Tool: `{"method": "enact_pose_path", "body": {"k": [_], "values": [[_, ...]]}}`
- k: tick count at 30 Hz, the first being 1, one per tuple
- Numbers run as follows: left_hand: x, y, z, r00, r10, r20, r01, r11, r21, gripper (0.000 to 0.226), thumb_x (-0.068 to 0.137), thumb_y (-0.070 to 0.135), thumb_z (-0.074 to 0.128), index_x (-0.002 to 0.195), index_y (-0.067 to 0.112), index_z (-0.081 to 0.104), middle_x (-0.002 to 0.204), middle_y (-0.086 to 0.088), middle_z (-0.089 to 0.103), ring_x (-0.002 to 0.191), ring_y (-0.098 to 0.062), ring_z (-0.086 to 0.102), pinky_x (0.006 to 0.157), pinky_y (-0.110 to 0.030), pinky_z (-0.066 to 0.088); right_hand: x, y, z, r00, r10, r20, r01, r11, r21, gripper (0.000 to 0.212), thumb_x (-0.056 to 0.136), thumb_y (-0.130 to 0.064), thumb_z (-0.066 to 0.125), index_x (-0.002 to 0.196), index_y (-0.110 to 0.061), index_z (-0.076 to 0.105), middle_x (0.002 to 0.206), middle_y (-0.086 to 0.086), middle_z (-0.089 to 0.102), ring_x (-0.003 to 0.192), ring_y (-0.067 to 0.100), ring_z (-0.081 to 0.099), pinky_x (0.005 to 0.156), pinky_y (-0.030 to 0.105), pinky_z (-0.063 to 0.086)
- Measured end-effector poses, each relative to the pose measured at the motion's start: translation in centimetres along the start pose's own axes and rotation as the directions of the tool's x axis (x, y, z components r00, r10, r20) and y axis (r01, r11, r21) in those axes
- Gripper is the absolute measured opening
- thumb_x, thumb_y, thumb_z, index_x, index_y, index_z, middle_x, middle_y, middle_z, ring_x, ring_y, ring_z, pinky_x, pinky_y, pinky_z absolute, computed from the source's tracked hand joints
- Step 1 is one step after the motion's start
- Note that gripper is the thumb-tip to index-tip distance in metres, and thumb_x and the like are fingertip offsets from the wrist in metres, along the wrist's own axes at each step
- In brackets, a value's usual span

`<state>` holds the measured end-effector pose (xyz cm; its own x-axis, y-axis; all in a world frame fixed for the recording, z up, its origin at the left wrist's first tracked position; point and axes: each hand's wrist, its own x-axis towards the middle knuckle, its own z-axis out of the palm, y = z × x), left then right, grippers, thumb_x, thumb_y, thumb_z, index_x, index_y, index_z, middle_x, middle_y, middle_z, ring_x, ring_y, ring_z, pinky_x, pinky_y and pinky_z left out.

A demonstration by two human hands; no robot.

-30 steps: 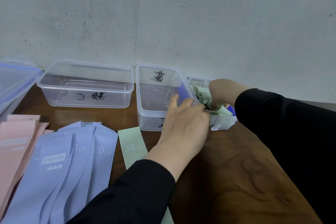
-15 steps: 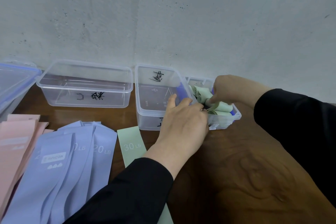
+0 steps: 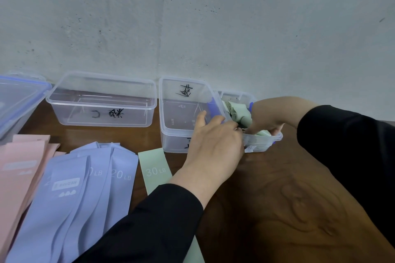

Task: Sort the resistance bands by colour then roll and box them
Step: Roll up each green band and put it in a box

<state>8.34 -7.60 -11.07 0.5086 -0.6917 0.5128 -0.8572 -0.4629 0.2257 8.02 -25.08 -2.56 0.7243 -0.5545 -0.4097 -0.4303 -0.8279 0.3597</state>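
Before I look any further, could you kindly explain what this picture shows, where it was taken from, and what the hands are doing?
There is no machine here: a person wears a camera on the head, looking forward and down at both hands. The left hand and right hand reach into a small clear box of rolled green bands by the wall; whether either grips a roll is hidden. On the wooden table lie flat pink bands, purple bands and one green band marked 30 LB. Two open clear boxes stand empty behind them, and a lidded box stands at the far left.
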Motion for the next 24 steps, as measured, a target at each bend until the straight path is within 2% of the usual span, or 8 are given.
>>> {"method": "enact_pose_path", "body": {"k": [4,8,10,12,15,18,21,24], "values": [[0.0,-0.1,0.4,1.000,0.004,-0.016,-0.004,1.000,0.019,0.014,0.091,0.028,0.061,0.093,0.025,0.075,0.093,0.011,0.065,0.107,-0.021,0.055,0.110,-0.054,0.017,0.8,-0.8,0.8,1.000,-0.004,-0.008,0.003,0.994,-0.108,0.032,0.096,-0.036,0.053,0.075,-0.011,0.056,0.070,0.004,0.064,0.062,0.024,0.057,0.065,0.030,0.046],[0.1,-0.1,0.3,1.000,0.006,-0.014,-0.006,1.000,0.027,0.015,0.093,0.028,0.061,0.096,0.025,0.075,0.095,0.011,0.065,0.108,-0.021,0.053,0.110,-0.053,0.014,0.7,-1.0,0.4,1.000,0.010,-0.013,-0.012,0.989,-0.148,0.024,0.095,-0.023,0.055,0.076,-0.009,0.058,0.065,0.003,0.060,0.060,0.025,0.058,0.061,0.028,0.047],[0.1,0.0,0.2,1.000,0.006,-0.004,-0.006,1.000,0.018,0.016,0.095,0.029,0.059,0.099,0.025,0.075,0.097,0.010,0.065,0.110,-0.021,0.053,0.111,-0.054,0.014,0.1,-0.9,-0.2,1.000,0.004,0.005,-0.004,0.994,-0.113,0.018,0.095,-0.022,0.058,0.089,-0.006,0.064,0.066,0.004,0.064,0.057,0.025,0.065,0.060,0.028,0.052],[0.1,0.1,0.2,1.000,0.006,0.003,-0.006,1.000,0.018,0.018,0.095,0.029,0.058,0.101,0.025,0.074,0.098,0.011,0.065,0.110,-0.020,0.052,0.111,-0.054,0.013,-0.5,-1.0,-0.7,1.000,0.009,0.026,-0.007,0.996,-0.091,0.022,0.096,-0.023,0.058,0.104,-0.005,0.066,0.074,0.008,0.068,0.055,0.023,0.068,0.063,0.030,0.057],[0.1,0.0,0.3,1.000,-0.001,-0.012,0.001,1.000,0.018,0.018,0.095,0.030,0.057,0.099,0.025,0.075,0.096,0.011,0.065,0.108,-0.020,0.053,0.112,-0.054,0.015,-1.1,-1.3,-1.4,1.000,0.013,0.004,-0.013,0.991,-0.135,0.028,0.097,-0.026,0.059,0.116,-0.006,0.065,0.068,0.005,0.064,0.049,0.018,0.063,0.058,0.026,0.053],[0.0,0.0,0.1,1.000,-0.001,-0.016,0.001,1.000,0.002,0.019,0.096,0.030,0.056,0.097,0.024,0.075,0.095,0.010,0.066,0.107,-0.021,0.054,0.113,-0.054,0.016,-1.8,-1.4,-2.1,0.999,0.006,-0.043,-0.015,0.979,-0.205,0.022,0.097,-0.029,0.059,0.100,-0.008,0.065,0.059,0.001,0.059,0.047,0.016,0.057,0.055,0.023,0.046],[-0.1,0.0,0.1,1.000,0.002,-0.019,-0.002,1.000,0.011,0.018,0.095,0.029,0.057,0.094,0.024,0.074,0.093,0.011,0.065,0.105,-0.020,0.054,0.111,-0.053,0.016,-2.3,-0.6,-3.0,0.995,0.020,-0.096,-0.037,0.984,-0.177,0.031,0.097,-0.029,0.058,0.075,-0.007,0.056,0.057,0.004,0.061,0.047,0.020,0.058,0.057,0.024,0.046],[-0.1,0.1,0.0,1.000,0.004,-0.008,-0.004,1.000,0.003,0.020,0.096,0.031,0.056,0.096,0.024,0.074,0.097,0.010,0.065,0.108,-0.021,0.053,0.113,-0.056,0.018,-2.9,1.0,-4.3,0.969,0.037,-0.243,-0.054,0.997,-0.064,0.028,0.092,-0.025,0.057,0.078,-0.003,0.065,0.055,0.008,0.066,0.046,0.024,0.060,0.055,0.024,0.045]]}}
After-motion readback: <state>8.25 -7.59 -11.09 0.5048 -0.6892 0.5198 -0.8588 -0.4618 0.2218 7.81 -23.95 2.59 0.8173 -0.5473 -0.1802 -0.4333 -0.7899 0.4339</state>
